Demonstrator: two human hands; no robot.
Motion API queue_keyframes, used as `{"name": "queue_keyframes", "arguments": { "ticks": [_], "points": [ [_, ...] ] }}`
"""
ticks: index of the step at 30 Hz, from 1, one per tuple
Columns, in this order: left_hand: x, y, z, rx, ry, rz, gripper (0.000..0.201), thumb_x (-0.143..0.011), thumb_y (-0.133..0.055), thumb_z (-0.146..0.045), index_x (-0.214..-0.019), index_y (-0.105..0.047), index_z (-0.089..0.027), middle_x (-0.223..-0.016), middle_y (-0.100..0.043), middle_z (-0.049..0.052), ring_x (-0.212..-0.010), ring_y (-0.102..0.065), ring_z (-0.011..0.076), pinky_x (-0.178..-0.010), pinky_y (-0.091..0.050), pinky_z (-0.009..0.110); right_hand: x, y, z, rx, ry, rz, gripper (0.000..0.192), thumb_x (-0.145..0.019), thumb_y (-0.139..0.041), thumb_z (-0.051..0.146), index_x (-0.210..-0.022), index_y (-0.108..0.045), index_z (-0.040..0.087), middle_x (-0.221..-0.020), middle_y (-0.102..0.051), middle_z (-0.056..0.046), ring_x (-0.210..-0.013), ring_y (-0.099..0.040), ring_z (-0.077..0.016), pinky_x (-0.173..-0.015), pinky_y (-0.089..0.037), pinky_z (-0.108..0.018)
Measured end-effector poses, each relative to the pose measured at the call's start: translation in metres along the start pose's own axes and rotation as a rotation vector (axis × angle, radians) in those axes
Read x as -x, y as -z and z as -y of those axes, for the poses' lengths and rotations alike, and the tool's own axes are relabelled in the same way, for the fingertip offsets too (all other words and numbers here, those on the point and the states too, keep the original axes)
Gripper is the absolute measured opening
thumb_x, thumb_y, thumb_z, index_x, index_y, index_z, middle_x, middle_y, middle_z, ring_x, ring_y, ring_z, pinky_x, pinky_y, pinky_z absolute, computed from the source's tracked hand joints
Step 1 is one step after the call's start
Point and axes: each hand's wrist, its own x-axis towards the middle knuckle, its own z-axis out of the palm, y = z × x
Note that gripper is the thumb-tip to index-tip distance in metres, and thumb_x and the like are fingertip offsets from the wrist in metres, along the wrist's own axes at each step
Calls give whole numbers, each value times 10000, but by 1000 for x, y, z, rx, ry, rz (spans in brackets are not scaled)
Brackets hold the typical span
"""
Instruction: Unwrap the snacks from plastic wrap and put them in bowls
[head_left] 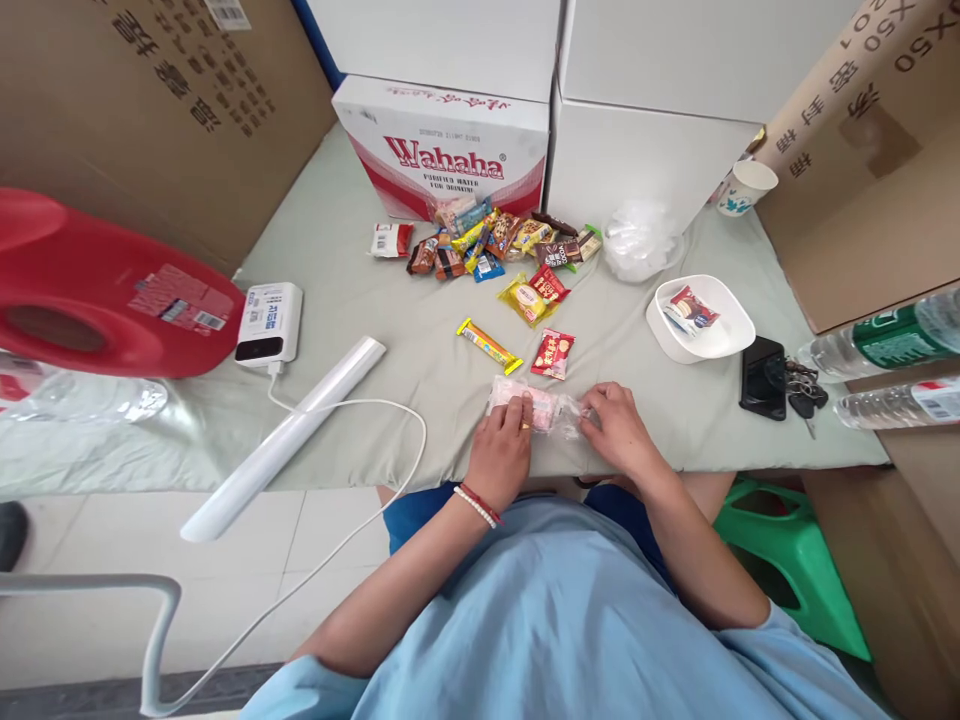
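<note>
A clear plastic bag point(543, 408) with pink contents lies flat near the table's front edge. My left hand point(501, 450) rests on its left part, fingers together and holding it down. At the bag's right end, my right hand point(616, 428) pinches the loose clear plastic between thumb and fingers. Just beyond the bag lie a yellow-and-orange snack bar point(489, 346) and a small red snack packet point(553, 354). A yellow snack packet point(525, 300) and another red packet point(550, 286) sit farther back, touching each other.
Several wrapped snacks point(502, 235) are heaped before the Wahaba-style white-and-red carton point(450, 150). To the right are bundled clear plastic point(641, 240), a white bowl point(675, 345) holding a packet, a phone point(763, 378), keys and bottles. A lamp bar point(289, 435) and cable lie left.
</note>
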Motion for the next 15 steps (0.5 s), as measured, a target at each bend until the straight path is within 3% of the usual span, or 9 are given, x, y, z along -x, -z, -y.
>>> {"name": "queue_keyframes", "arguments": {
  "ticks": [5, 9, 12, 14, 15],
  "points": [
    [1, -3, -2, 40, -19, 6, 554, -993, -429, -136, -1545, -422, -91, -1392, -593, 204, -1178, -582, 298, -940, -513, 434, -10, 21, 34, -182, -49, 20, 91, -926, -551, 310, -925, -590, 228, -837, -673, -17, -734, -613, -186, -691, -438, -284],
    [3, -4, -3, 211, -43, -33, 495, -954, -430, -98, -1436, -545, -79, -1426, -582, 222, -1274, -574, 324, -1029, -502, 479, -38, 2, 75, -62, 35, 72, 92, -939, -517, 240, -898, -599, 227, -836, -706, -26, -739, -620, -187, -672, -388, -278],
    [13, 0, 9, 437, -113, -91, 504, -894, -477, -108, -1384, -595, -128, -1453, -572, 184, -1351, -537, 308, -1117, -478, 491, -50, -16, 87, 74, 53, 139, 150, -982, -473, 216, -937, -616, 212, -883, -722, -67, -791, -630, -209, -663, -363, -286],
    [19, 4, 23, 589, -50, -176, 450, -912, -476, -139, -1332, -632, -191, -1388, -615, 133, -1297, -575, 260, -1100, -502, 449, -50, -22, 86, 119, 77, 144, 183, -1020, -441, 238, -984, -616, 198, -924, -723, -89, -824, -632, -218, -668, -362, -286],
    [20, 5, 29, 630, 53, -235, 399, -941, -471, -170, -1296, -650, -208, -1323, -641, 121, -1244, -597, 246, -1073, -516, 437, -48, -24, 84, 127, 89, 140, 199, -1035, -425, 252, -1002, -612, 193, -945, -722, -98, -841, -634, -222, -673, -366, -287]
  ]
}}
